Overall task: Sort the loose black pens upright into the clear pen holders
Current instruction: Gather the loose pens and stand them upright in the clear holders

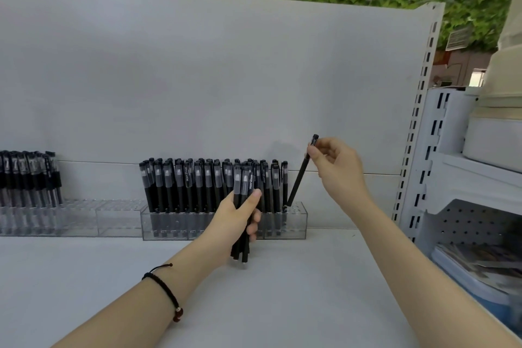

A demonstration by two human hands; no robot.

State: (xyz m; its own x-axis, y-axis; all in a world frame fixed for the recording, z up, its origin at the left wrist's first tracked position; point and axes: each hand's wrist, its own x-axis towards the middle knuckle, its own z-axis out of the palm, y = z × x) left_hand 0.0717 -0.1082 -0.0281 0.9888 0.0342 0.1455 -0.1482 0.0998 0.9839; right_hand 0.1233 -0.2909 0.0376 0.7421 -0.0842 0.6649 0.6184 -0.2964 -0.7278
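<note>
A: What does the right hand have?

B: One black pen, pinched near its top between thumb and fingertips. The pen leans, top tilted to the right, and its lower tip sits at a hole near the right end of the clear holder. I cannot tell whether the tip is already inside.

A: And the left hand?

B: It is closed around a bundle of pens, held upright just in front of the holder. The caps stick up above the fist and the lower ends hang close over the white shelf.

A: How full is the holder?

B: Rows of standing pens fill it from the left end almost to the right; only the last few holes at the right end are bare.

A: Anything else nearby?

B: To the left of the holder, touching it, stands a second clear holder, with pens only in its far left part. A dark cord bracelet circles the left wrist.
</note>
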